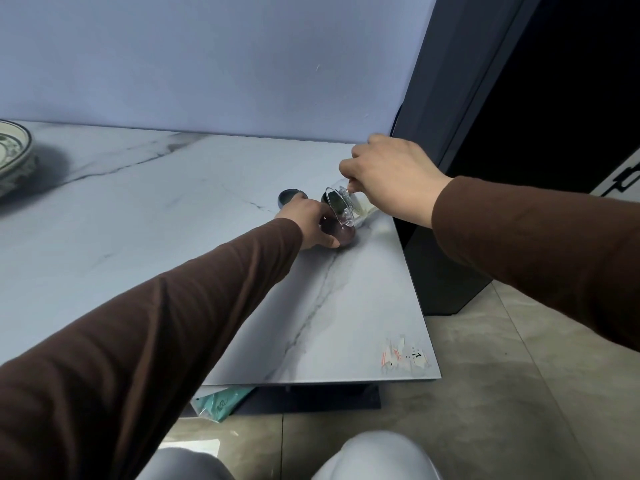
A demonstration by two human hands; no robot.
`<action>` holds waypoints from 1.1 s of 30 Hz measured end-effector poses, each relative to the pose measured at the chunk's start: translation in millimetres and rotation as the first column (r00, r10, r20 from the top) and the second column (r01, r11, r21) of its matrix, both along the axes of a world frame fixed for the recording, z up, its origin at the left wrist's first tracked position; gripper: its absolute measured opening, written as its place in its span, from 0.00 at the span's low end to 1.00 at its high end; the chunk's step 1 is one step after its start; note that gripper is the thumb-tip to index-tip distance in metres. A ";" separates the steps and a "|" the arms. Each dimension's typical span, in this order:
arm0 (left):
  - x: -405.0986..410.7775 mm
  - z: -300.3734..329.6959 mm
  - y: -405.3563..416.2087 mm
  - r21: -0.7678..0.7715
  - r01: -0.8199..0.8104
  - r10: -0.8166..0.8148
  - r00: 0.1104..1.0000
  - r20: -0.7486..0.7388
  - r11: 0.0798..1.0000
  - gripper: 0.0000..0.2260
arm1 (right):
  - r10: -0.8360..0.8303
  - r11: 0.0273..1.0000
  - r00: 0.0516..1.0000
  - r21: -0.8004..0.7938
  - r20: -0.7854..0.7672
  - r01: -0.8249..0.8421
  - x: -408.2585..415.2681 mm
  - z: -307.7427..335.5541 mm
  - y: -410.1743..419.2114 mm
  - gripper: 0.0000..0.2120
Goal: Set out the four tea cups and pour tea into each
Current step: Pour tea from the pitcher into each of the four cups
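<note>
My right hand (391, 178) grips a clear glass pitcher (341, 204) with a strainer in it, tilted steeply with its spout down over a dark tea cup (343, 235). My left hand (311, 221) holds that cup on the marble table (173, 209), fingers curled round its left side. Two more dark cups show behind: one (291, 196) just beyond my left hand, another (326, 197) mostly hidden behind the pitcher. A fourth cup is not visible.
A patterned ceramic bowl (14, 157) sits at the table's far left. The table's right edge (415, 289) drops to a tiled floor beside a dark cabinet (450, 271). A wall stands right behind the cups. My knees show at the bottom.
</note>
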State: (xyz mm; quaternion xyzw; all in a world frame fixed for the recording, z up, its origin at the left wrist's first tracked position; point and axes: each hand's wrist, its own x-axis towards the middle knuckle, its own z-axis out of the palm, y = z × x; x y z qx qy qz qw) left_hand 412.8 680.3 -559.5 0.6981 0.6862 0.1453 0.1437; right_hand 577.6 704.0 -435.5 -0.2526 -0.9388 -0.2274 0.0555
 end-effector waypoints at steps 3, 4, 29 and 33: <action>0.2 0.7 0.2 0.003 -0.003 0.003 1.000 -0.001 1.000 0.23 | 0.015 1.000 1.000 0.024 0.006 -0.015 0.3 1.7 -2.6 0.08; 0.2 0.9 0.1 0.004 -0.005 0.005 1.000 -0.001 1.000 0.23 | 0.017 0.999 1.000 0.031 0.010 -0.018 0.2 1.9 -3.4 0.08; 2.3 5.6 -1.4 -0.041 -0.025 0.023 0.999 -0.038 0.999 0.25 | 0.055 0.982 0.991 0.174 0.121 -0.075 -3.4 12.5 -15.9 0.08; 2.4 5.7 -1.5 -0.043 -0.032 0.030 0.999 -0.039 0.999 0.25 | 0.032 0.985 0.993 0.164 0.110 -0.050 -3.3 10.0 -14.5 0.06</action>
